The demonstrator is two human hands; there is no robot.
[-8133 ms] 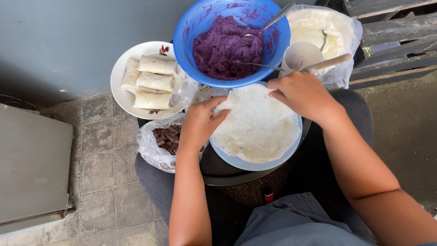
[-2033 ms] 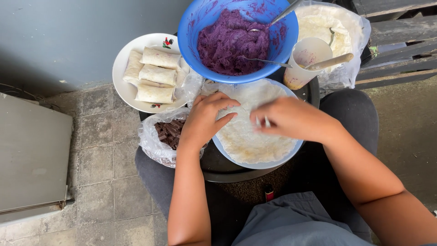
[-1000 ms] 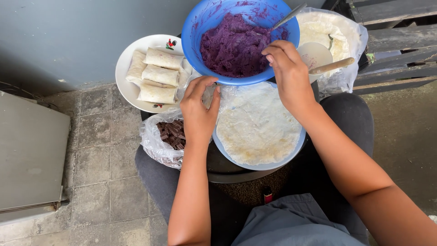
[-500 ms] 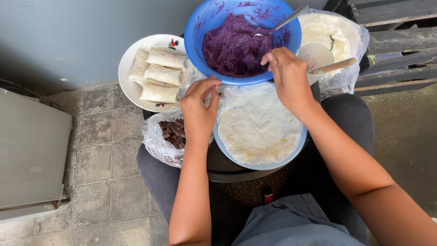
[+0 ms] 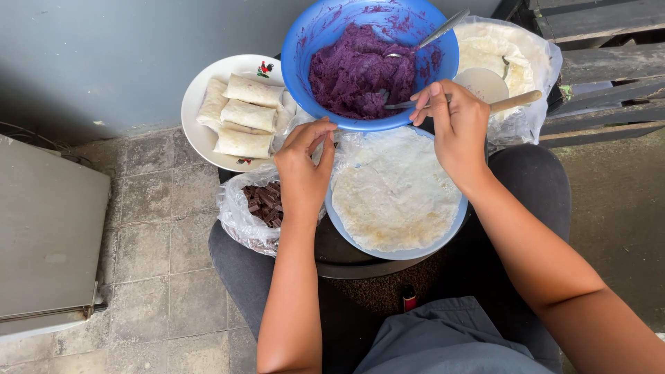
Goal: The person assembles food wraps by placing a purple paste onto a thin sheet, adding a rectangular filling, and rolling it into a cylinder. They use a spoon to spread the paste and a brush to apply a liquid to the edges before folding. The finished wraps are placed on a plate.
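Pinched a spoon [image 5: 405, 104] in the right hand [image 5: 454, 128] over the blue bowl [image 5: 312, 41] of purple filling [image 5: 350, 69]. Left hand [image 5: 301, 173], fingers loosely curled and empty, near the wrapper [image 5: 395, 197] below that bowl. Best scooped modestly, lifted level.

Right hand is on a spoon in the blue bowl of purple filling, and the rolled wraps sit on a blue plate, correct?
Not quite: the head view shows the rolled wraps on a white plate. The right hand is on the spoon in the blue bowl.

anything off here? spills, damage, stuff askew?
Nothing spilled or broken. Purple smears line the blue bowl wall. The bowl overlaps the blue plate holding the flat wrapper. The right hand holds a spoon in the filling.
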